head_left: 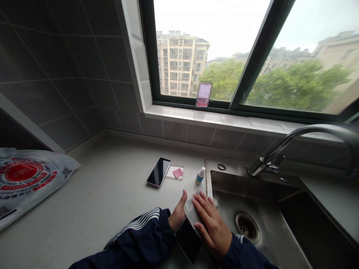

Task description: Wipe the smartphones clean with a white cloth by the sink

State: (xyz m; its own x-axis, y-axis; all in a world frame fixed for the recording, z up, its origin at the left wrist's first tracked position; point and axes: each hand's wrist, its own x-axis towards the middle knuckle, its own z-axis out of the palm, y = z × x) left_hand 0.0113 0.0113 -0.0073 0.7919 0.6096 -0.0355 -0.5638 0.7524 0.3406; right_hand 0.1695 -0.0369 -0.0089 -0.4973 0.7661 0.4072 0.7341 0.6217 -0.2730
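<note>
My left hand (178, 212) holds a dark, glossy phone-like device (188, 240) by its left side, thumb up. On the upper part of the device lies a pale cloth or wipe (193, 212), and my right hand (213, 226) presses on it with its fingers stretched out. A small white spray bottle with a blue and yellow label (200, 176) stands just beyond my hands, near the sink's edge. Left of it, a phone (159, 172) lies face up beside a clear case (169, 176) with a pink packet (177, 173) on it.
To the right is a steel sink (269, 213) with a drain and a curved faucet (297, 130). A white plastic bag with red print (30, 175) lies at the far left of the counter (112, 179). A window (224, 63) with a tiled sill stands behind.
</note>
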